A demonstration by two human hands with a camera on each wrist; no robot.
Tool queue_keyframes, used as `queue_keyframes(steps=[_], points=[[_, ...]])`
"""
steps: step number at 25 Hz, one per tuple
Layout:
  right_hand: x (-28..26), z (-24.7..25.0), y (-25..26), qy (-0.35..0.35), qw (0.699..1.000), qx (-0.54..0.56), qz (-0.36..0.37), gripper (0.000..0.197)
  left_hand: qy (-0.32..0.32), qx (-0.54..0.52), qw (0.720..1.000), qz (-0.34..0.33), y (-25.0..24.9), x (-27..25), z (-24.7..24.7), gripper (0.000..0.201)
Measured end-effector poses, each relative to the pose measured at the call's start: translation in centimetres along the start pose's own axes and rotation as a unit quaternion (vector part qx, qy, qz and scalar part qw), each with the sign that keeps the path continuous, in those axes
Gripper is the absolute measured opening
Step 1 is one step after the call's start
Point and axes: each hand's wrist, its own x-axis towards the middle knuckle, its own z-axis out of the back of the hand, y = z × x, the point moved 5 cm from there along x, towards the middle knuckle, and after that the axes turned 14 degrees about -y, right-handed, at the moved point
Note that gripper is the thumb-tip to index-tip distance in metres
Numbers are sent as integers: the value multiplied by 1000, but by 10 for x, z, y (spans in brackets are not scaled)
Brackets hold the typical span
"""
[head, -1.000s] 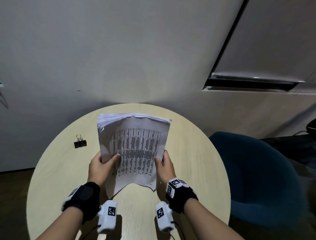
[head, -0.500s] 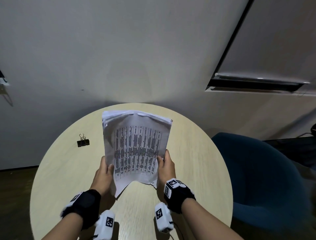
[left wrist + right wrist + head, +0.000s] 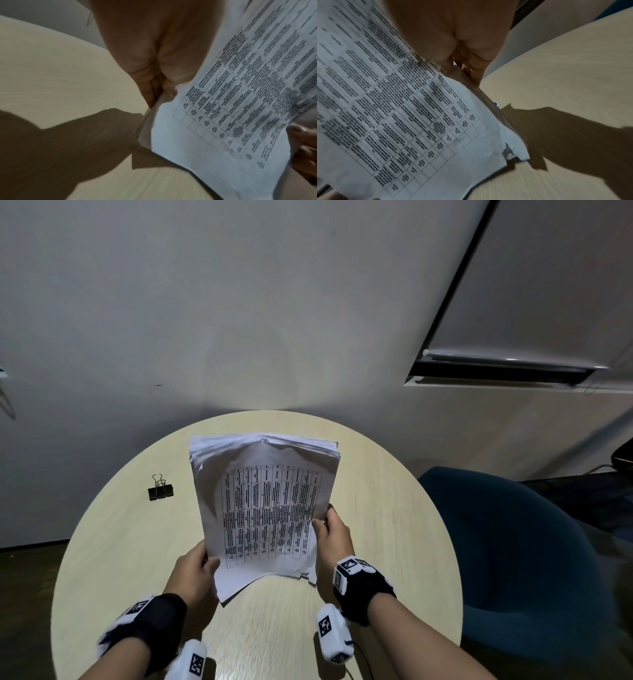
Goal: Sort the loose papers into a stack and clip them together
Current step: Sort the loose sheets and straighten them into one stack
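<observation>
Left hand and right hand each pinch a lower side edge of the paper stack held upright above the tabletop; tapping its uneven bottom edge square should precede fetching the binder clip left of the stack.

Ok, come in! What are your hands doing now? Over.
Left hand and right hand both grip the paper stack, upright on the round table. Binder clip lies unused, left. Nothing blocking.

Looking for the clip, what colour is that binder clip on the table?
Black binder clip with silver wire handles; clearest in the head view.
</observation>
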Motion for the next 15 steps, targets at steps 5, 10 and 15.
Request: queue_keyframes(steps=[5,10,15], points=[[4,10,-3,29,999,-15,-33,22,34,-31,999,4,7,3,1,24],[-1,9,-35,72,990,-61,-105,33,88,-26,994,60,22,-7,-15,14],[-9,-8,-72,94,972,-100,-189,44,176,-6,975,135,37,-26,-36,22]])
